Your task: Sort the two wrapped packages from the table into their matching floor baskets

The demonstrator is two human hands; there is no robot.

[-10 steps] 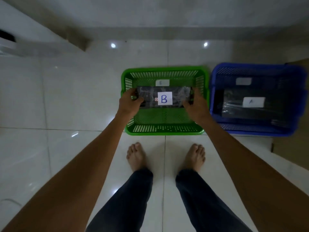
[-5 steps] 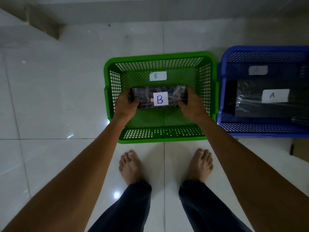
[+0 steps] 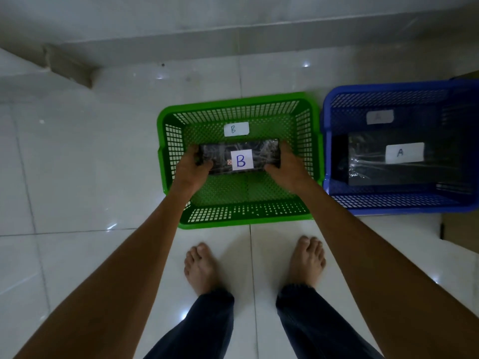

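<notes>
You stood barefoot on the pale tiled floor (image 3: 77, 177), your left foot (image 3: 201, 268) and right foot (image 3: 307, 260) planted side by side at six o'clock, dark trouser legs (image 3: 204, 325) below them at the frame's bottom edge. Both your forearms ran up from the lower corners, converging toward twelve o'clock, stretched nearly straight and angled downward into the green basket (image 3: 259, 216).

Your left hand (image 3: 193, 169) was clamped on the left end of the package marked B (image 3: 220, 156), thumb curled over its top edge, fingers tucked beneath. Your right hand (image 3: 287, 169) gripped the opposite end the same way, so the hands sat well apart with the package spanning between them, held level and lengthwise across the basket. The package was dark, wrapped in crinkled clear film, with a white label (image 3: 242, 159) bearing a blue B face up. It sat inside the green basket's walls, over the middle of the mesh bottom; whether it touched the bottom, I cannot tell.

Just beyond the package, at twelve o'clock, a small white tag (image 3: 236, 129) with a B lay on the basket's far inner wall.

At two o'clock the blue basket (image 3: 388, 203) stood just beside the green one. In it lay the package marked A (image 3: 368, 161), film-wrapped, with a white A label on top. A blurred tag (image 3: 380, 116) sat on its far wall.

Farthest off, the floor met a wall (image 3: 233, 27).
</notes>
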